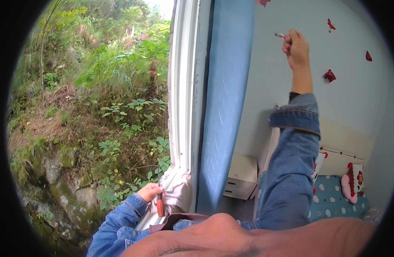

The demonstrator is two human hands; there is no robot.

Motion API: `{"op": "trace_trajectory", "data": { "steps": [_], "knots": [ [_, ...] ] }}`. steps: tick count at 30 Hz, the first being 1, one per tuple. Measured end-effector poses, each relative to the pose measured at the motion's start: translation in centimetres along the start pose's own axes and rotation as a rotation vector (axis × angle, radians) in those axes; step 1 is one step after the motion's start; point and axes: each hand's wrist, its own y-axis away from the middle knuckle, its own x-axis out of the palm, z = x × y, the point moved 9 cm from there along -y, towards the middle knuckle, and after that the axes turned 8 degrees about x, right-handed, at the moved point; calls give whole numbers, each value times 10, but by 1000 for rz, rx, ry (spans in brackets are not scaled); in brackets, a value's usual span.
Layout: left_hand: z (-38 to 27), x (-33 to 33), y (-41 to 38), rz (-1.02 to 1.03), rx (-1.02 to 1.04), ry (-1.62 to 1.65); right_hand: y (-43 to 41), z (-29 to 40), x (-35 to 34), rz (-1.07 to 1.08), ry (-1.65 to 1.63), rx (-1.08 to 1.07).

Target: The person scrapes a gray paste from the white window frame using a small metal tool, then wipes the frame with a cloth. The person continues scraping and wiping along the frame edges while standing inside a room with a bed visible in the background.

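My left hand (149,192) grips a screwdriver (160,205) with a red handle, its thin shaft pointing up. Just right of it, a crumpled pale pink cloth (179,192) lies over the lower end of a white window frame (184,96). My right hand (295,48) is raised on the room side, in front of the pale wall (274,80). A small, shiny item (279,35) sticks out from its closed fingers; it looks metallic, but its exact kind is too small to tell.
A blue curtain (229,90) hangs beside the frame. Beyond the opening rises a rocky slope (65,192) with plants. Indoors are a white drawer cabinet (240,176) and a bed (331,197) with cushions (356,178). Red butterfly decorations (329,76) dot the wall.
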Motion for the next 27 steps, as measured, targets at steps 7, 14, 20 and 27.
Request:
{"op": "trace_trajectory", "data": {
  "steps": [7,14,20,27],
  "knots": [
    [-10,0,0,-17,83,-96,98,-28,-8,71,247,229],
    [-18,15,5,4,-19,-2,194,-95,97,443,435,274],
    [-11,6,1,8,85,20,271,-173,251,726,23,313],
    [-7,4,5,35,72,99,329,-236,378,733,427,-23]
  ]
}}
